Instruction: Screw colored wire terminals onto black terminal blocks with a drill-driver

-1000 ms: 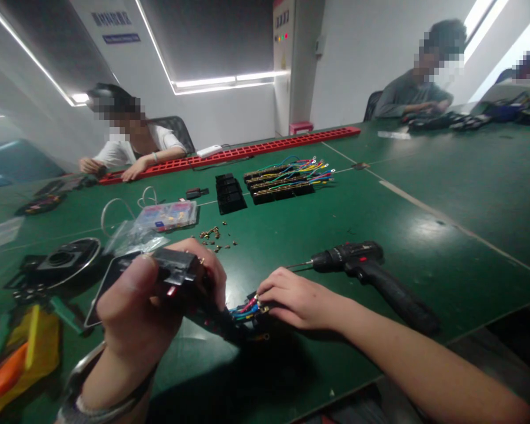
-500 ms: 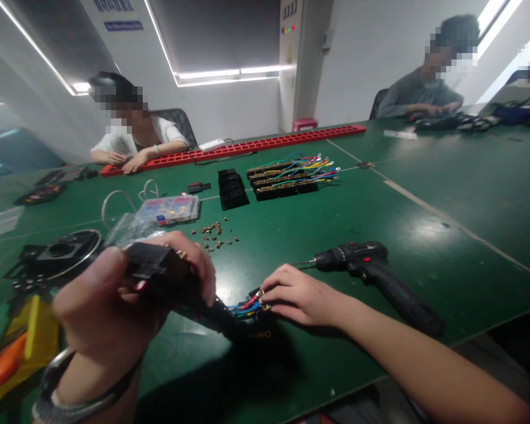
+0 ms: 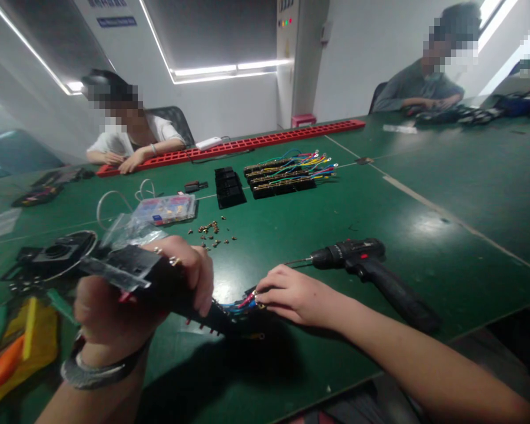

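My left hand (image 3: 115,300) grips a long black terminal block (image 3: 183,294) and holds it tilted, its near end raised. Brass screws stud its upper edge and small red parts show underneath. A clear strip (image 3: 119,274) lies across the raised end. Coloured wires (image 3: 238,306) with ring lugs run from the far end. Closed around those lugs are the fingertips of my right hand (image 3: 291,294); the exact grip is partly hidden. Loose brass screws (image 3: 209,229) lie scattered on the green table (image 3: 282,224) beyond my left hand.
A cordless drill (image 3: 348,256) lies right of my right hand. At the left are a yellow tray (image 3: 39,335) with tools, a round black device (image 3: 57,253) and a compartment box (image 3: 168,209). Wired blocks (image 3: 282,182) lie farther back. Two people sit across the table.
My left hand has rolled the raised end of the terminal block, bringing its clear strip and brass screws into view. My right hand stays at the wire lugs.
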A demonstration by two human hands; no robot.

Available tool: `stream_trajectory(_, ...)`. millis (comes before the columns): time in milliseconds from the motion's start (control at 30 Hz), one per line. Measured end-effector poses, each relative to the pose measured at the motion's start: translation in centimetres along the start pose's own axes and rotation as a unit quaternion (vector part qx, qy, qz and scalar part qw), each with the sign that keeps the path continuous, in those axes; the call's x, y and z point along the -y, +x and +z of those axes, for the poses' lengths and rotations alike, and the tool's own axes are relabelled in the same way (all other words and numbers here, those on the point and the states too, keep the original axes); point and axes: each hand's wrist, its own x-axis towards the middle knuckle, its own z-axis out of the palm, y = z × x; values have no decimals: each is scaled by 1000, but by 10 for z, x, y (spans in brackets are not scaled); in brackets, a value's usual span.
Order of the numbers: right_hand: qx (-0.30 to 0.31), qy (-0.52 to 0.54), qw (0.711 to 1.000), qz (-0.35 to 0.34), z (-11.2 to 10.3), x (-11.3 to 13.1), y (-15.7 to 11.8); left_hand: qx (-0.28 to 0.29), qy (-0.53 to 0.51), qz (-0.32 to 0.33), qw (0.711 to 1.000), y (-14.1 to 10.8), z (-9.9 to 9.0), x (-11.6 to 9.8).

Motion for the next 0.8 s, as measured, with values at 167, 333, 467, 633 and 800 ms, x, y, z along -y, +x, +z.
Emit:
stream_trajectory(167,-10,51,998,17,5,-5,-2,-21,3,-5,1000,15,25,-6)
stream_trajectory(333,-10,78,996,28,4,-7,-4,-25,13,-11,1000,14,27,-9)
stream_trajectory(467,1,82,996,39,5,-7,-4,-18,-6,-34,999,8,26,-7)
stream_trajectory(633,0,91,995,44,-3,-2,-3,-19,-25,-32,999,6,22,-1)
stream_trajectory(800,-145,-30,960,238,-57,-12,-43,-40,-60,-40,997,7,16,6)
